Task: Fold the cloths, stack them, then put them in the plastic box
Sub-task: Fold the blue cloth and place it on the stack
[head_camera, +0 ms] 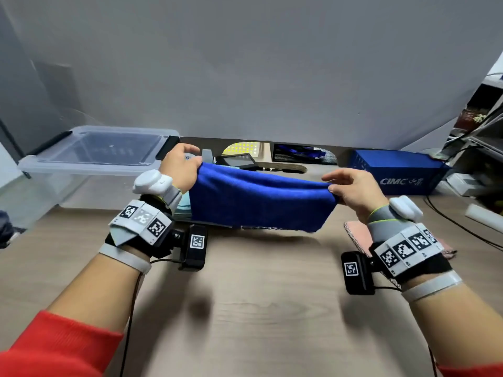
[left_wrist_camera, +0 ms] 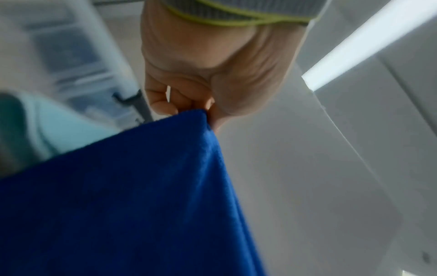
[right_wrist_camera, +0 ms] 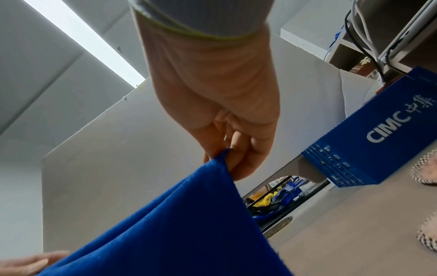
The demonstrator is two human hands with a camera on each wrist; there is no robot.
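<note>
A blue cloth [head_camera: 258, 202] hangs stretched in the air above the wooden table. My left hand [head_camera: 181, 165] pinches its upper left corner, and the left wrist view shows the blue cloth [left_wrist_camera: 132, 196] caught between thumb and fingers of that left hand [left_wrist_camera: 203, 110]. My right hand [head_camera: 345, 189] pinches the upper right corner; in the right wrist view the right hand [right_wrist_camera: 227, 158] nips the blue cloth [right_wrist_camera: 177, 233]. A clear plastic box [head_camera: 89, 161] stands open at the back left. A light teal cloth [head_camera: 183, 204] lies behind the blue one. A pink cloth [head_camera: 356, 235] lies under my right wrist.
A blue CIMC box [head_camera: 397, 171] sits at the back right, with cables [head_camera: 457, 221] trailing over the table beside it. A black mesh tray [head_camera: 302, 155] and small items stand along the grey backboard. The wooden table [head_camera: 258, 308] stretches bare in front of me.
</note>
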